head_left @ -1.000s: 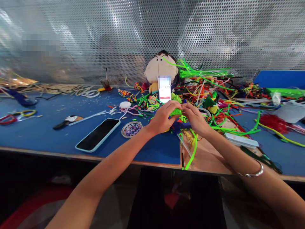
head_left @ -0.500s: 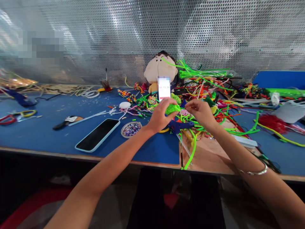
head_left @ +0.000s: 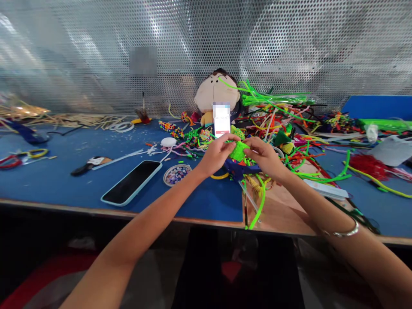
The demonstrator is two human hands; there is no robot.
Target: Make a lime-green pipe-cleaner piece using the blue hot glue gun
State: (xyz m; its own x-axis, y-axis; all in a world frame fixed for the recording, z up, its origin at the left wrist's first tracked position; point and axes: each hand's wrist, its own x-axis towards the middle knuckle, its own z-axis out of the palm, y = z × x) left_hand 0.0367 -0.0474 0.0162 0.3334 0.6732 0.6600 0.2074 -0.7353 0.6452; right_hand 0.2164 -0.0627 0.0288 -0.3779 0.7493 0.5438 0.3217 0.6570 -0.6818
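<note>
A bright green fuzzy piece (head_left: 238,151), like bunched pipe cleaner, is held up between both hands above the cluttered table. My left hand (head_left: 216,155) pinches its left side with thumb and fingers. From the right, my right hand (head_left: 263,155) has its fingertips closed on the other edge. Just below lies a dark blue glue gun (head_left: 240,171), partly covered by the hands. A long green pipe cleaner (head_left: 261,201) hangs toward the table's front edge. Behind the hands, a phone with a lit timer screen (head_left: 222,120) leans against a plush doll (head_left: 215,92).
A dark-screened phone (head_left: 132,183) and a round dish of beads (head_left: 177,175) lie to the left. Farther left are a brush (head_left: 92,165) and scissors (head_left: 24,158). Heaped colourful pipe cleaners (head_left: 273,120) fill the back right. A white box (head_left: 325,189) sits right of my right hand.
My right hand has moved left and down onto the green piece, which it was apart from before. The green piece has shifted slightly right and turned.
</note>
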